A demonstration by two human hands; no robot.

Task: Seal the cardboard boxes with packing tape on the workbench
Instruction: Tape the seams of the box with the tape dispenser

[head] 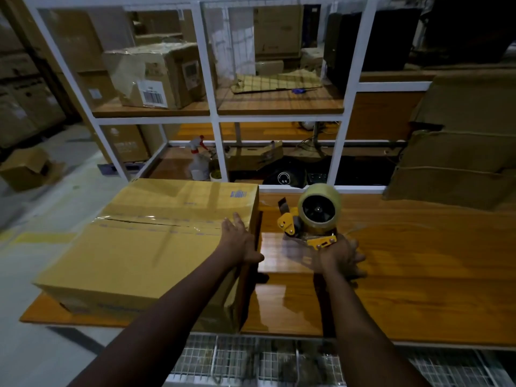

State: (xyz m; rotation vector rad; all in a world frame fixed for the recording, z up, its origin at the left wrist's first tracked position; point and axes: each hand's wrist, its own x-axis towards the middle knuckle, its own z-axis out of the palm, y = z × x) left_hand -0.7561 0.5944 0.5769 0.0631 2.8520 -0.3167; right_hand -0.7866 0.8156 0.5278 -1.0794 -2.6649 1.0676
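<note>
The cardboard box (139, 247) lies closed under the left hand (237, 241) and stretches away to its left, at the left end of the workbench (418, 275). A strip of clear tape (156, 223) covers its top seam and ends at the fingertips. Beyond both hands rises a white shelf frame (215, 118) with a spray bottle (198, 160) behind it. Folded cardboard (452, 169) is piled well right of the right hand (339, 256). The left hand rests flat on the box's right top edge, fingers straight, thumb down the side. The blurred right hand, just right of the box, grips the handle of the yellow tape dispenser (312, 219), roll pointing away
</note>
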